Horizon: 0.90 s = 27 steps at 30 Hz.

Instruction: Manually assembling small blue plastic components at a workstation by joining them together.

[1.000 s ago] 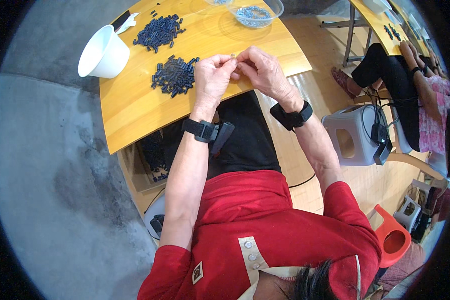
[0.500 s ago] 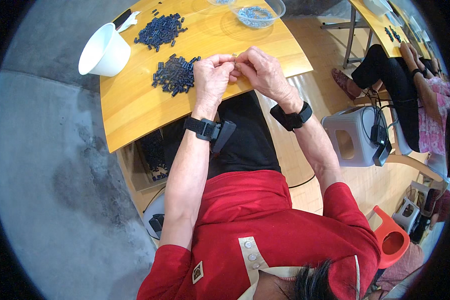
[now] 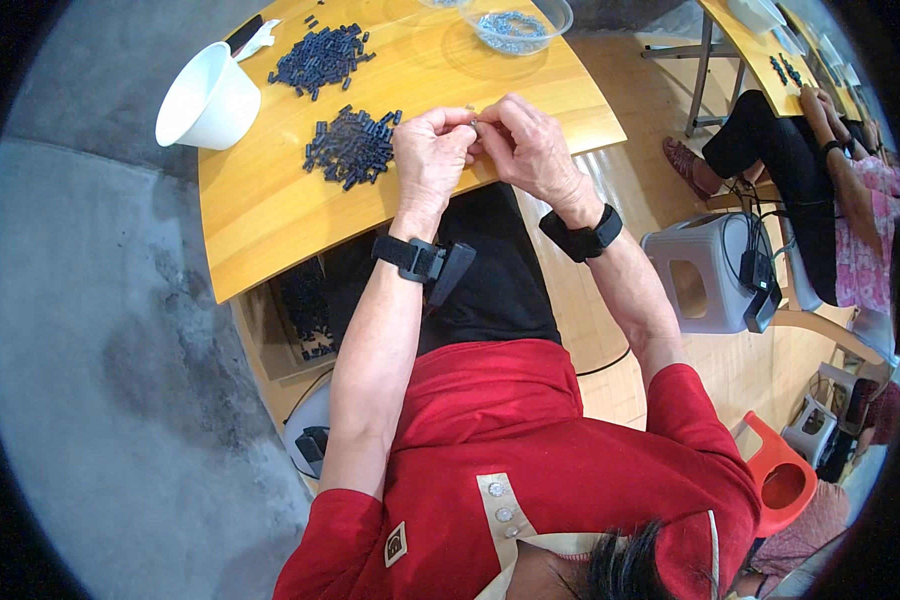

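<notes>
Near the table's front edge my left hand and my right hand meet, fingertips pinched together. Between them is a small metallic-looking piece, mostly covered by the fingers and too small to name. Just left of my left hand lies a loose pile of small dark cylindrical pieces. A second pile of the same dark pieces sits farther back. At the far side, a clear round bowl holds many small shiny pieces.
A white tub stands tilted-looking at the wooden table's left edge, beside a dark flat object and white tissue. An open drawer or box with dark pieces is below. Rightward are a grey stool and a seated person.
My left hand has shifted slightly right, and the fingers of both hands have turned a little around the small piece. The piles and bowls stay where they were.
</notes>
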Motion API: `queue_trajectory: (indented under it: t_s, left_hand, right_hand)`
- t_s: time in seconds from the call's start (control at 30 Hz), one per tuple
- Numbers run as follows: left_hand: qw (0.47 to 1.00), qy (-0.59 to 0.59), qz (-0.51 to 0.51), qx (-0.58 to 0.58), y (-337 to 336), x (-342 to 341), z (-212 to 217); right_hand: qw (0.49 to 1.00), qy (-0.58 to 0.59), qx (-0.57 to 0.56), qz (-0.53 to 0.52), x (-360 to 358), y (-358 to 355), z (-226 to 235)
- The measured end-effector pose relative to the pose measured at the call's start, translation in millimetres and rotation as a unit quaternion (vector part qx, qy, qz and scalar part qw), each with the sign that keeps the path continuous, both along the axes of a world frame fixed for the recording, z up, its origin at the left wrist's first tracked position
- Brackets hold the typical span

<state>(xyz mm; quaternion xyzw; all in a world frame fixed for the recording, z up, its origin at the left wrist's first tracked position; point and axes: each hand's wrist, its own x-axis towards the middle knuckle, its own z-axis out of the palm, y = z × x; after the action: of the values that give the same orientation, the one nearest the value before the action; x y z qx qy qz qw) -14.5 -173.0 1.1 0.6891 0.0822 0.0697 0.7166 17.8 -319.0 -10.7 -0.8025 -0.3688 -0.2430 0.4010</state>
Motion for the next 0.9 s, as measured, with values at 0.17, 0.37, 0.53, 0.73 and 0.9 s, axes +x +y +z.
queue_trajectory:
  t_s: [0.17,0.37,0.53,0.73,0.9]
  left_hand:
    - [1.0,-0.01,0.004,0.021,-0.8,0.5,-1.6]
    - [1.0,0.003,-0.008,0.015,0.7,0.1,0.8]
    - [1.0,0.0,-0.005,-0.027,1.5,-0.2,1.1]
    - [1.0,-0.007,0.007,-0.019,-2.4,-1.7,2.5]
    - [0.998,-0.038,0.049,0.012,0.9,-1.8,-11.3]
  right_hand:
    - [0.995,0.078,0.06,-0.018,-3.2,2.2,4.3]
    - [0.996,-0.088,-0.008,0.025,0.5,-2.0,-1.2]
    - [0.996,-0.085,-0.01,0.028,0.2,-2.1,-2.2]
    - [0.996,0.067,0.066,0.006,3.1,-4.0,3.6]
    - [0.958,0.241,0.141,-0.063,9.1,-4.7,10.5]
